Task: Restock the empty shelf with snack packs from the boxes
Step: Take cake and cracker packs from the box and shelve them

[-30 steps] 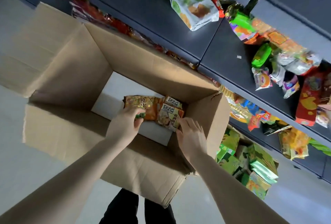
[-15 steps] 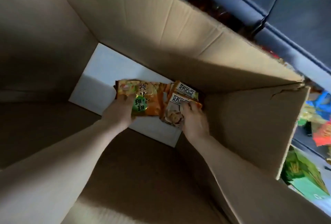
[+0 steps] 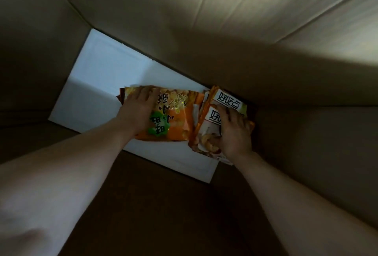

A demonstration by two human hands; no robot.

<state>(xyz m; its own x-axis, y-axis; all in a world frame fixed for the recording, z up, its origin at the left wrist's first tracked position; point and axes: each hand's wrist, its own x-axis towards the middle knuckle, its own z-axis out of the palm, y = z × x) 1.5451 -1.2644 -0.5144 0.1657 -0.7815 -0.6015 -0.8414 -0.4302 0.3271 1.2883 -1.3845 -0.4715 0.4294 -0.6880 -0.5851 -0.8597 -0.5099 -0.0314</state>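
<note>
Cardboard walls of the box (image 3: 204, 20) filled nearly the whole view, dim on the near sides and lit on the far wall. At the bottom lay a white panel (image 3: 102, 83), and on its right half, close to the far right corner, sat the snack packs. The left hand (image 3: 137, 110) lay on the left part of an orange pack (image 3: 178, 120) with a green badge, fingers (image 3: 143, 94) stretched fairly straight across its face to the far edge, pressing on it without any curl that could be seen. A darker edge of another pack (image 3: 120, 98) peeked out from under it on the left. Just to the right, 2 packs with white labels overlapped, tilted up against the corner: the rear pack (image 3: 227, 100) touched the far wall, and the front pack (image 3: 204, 133) overlapped the orange one's right edge. The right hand (image 3: 233, 133) covered the front pack, fingers spread over its label and thumb lying across the printed snack picture. Whether that hand had a real hold on the pack or only pressed down on it could not be told. Both forearms were bare and reached deep into the box.
</note>
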